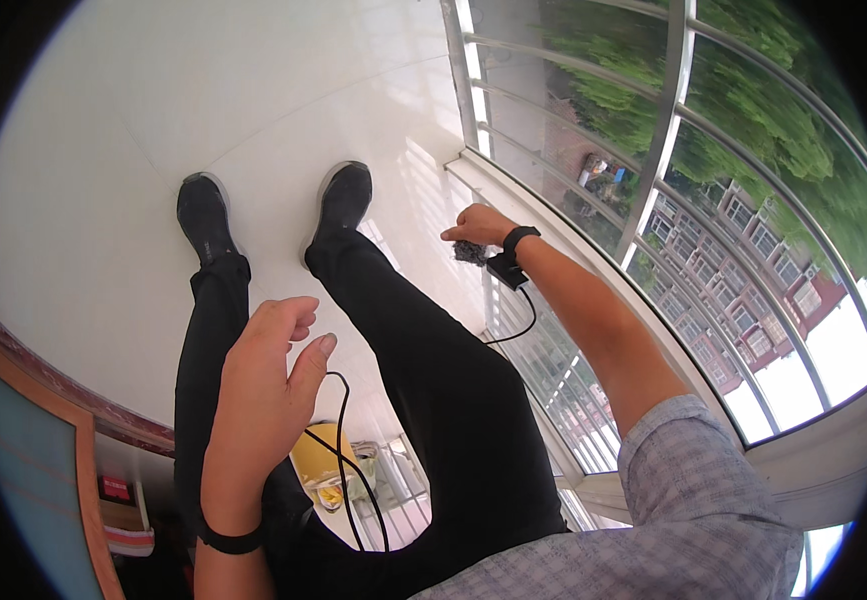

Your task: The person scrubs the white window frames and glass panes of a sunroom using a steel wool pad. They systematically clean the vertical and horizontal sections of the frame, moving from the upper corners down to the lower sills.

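My right hand (480, 226) is closed around a grey, fuzzy wad (469, 253) that looks like a steel wool scourer. It hangs below the fingers, beside the low window frame (523, 204). A black wristband (521, 238) circles that wrist, with a small black box (507, 271) and a cable attached. In front of my left thigh, my left hand (272, 375) is raised with nothing in it, its thumb apart from the half-curled fingers. Another black band (232, 541) is on the left wrist.
Tall windows with metal bars (672, 112) run along the right. Black cable loops (341, 435) hang between my legs, before a yellow container (322, 454). A wood-framed cabinet door (84, 480) stands at lower left. My black shoes (204, 214) rest on pale floor tiles (140, 90).
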The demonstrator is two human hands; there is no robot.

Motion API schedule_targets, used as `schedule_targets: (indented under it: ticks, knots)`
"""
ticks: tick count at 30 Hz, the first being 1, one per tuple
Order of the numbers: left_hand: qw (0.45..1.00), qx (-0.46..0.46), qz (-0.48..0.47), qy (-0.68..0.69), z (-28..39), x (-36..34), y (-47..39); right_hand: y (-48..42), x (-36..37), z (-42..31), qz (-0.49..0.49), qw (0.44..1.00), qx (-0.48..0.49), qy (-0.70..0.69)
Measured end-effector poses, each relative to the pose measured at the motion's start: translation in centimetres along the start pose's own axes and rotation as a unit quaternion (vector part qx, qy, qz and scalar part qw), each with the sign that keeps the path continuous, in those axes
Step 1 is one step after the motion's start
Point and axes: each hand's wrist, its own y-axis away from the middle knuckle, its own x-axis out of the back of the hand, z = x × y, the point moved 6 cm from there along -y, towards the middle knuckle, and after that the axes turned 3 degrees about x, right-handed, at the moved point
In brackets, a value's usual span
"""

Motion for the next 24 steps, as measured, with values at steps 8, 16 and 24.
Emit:
schedule_targets:
  ticks: [8,16,24]
  knots:
    - [1.000,-0.007,-0.025,-0.015,0.1,-0.8,-0.5,-0.2,2.7,1.9,0.256,0.962,-0.024,0.090]
    - [0.999,0.003,-0.031,-0.036,0.3,0.0,-0.3,-2.7,5.0,2.0,0.174,0.930,-0.071,0.316]
    - [1.000,0.004,-0.011,-0.012,0.3,0.1,-0.4,-4.3,4.9,1.8,0.140,0.941,-0.067,0.301]
